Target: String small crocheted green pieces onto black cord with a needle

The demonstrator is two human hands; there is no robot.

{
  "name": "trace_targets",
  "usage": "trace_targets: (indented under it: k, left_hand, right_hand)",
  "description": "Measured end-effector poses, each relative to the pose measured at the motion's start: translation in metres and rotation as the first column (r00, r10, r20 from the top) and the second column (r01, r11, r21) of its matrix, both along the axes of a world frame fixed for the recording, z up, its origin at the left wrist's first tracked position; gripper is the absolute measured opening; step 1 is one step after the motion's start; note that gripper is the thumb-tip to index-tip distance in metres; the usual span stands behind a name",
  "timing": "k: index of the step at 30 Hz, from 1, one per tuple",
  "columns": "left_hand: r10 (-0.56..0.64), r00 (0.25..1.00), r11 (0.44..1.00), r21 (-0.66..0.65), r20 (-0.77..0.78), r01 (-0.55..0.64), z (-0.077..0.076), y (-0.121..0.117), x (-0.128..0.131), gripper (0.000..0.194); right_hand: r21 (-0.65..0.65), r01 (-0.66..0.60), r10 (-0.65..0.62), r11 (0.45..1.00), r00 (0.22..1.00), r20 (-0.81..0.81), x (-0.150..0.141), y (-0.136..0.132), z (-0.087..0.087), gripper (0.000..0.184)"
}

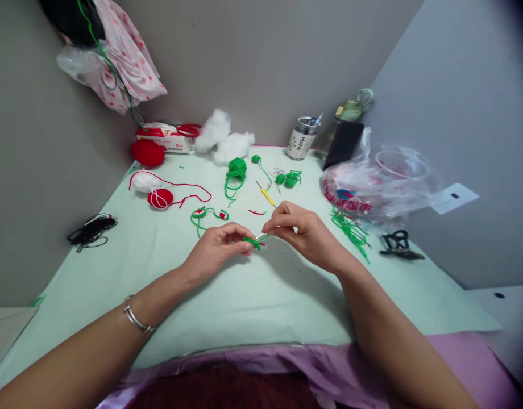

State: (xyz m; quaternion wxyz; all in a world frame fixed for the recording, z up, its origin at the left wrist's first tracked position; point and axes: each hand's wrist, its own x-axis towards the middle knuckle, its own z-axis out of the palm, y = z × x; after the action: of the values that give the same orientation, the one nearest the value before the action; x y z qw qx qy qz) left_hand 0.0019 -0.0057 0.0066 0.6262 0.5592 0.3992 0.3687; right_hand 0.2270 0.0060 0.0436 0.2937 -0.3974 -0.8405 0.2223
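Between the fingertips of my left hand (225, 244) is a small green crocheted piece (252, 243), with a short bit of red yarn at its right side. My right hand (298, 230) pinches a thin silver needle-like tool (260, 236). Its tip meets the green piece; whether it ends in a hook is too small to tell. Just beyond my right hand lies a yellow-handled crochet hook (268, 196). Two small green crocheted pieces with red and white (199, 213) lie past my left hand, trailing green yarn. A red yarn snippet (257, 212) is nearby.
Green yarn (236, 170), red yarn (148, 153), white stuffing (233, 147) and a tissue box (176, 141) with red scissors (189, 130) sit toward the back. At right are a pen cup (301, 139), phone (344, 146), plastic bag (364, 184) and green yarn strands (350, 232). Black cord (92, 231) lies left.
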Motion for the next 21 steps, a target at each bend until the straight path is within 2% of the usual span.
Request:
trace_targets:
  k: [4, 12, 21]
  left_hand:
    - [-0.005, 1.0, 1.0, -0.003, 0.004, 0.005, 0.0018, -0.0007, 0.0004, 0.016]
    - [-0.041, 0.999, 0.999, -0.014, -0.018, 0.041, 0.0012, -0.0013, -0.0002, 0.014]
    - [-0.107, 0.992, 0.991, -0.075, 0.066, 0.112, 0.0026, -0.0004, -0.0035, 0.017]
  right_hand:
    - [0.047, -0.003, 0.0, 0.999, 0.998, 0.069, 0.0002, -0.0006, -0.0014, 0.017]
    - [0.071, -0.059, 0.053, 0.996, 0.996, 0.077, 0.0012, -0.0006, -0.0054, 0.016]
    - [-0.019, -0.08, 0.08, 0.997, 0.997, 0.02, -0.0005, -0.0018, -0.0008, 0.016]
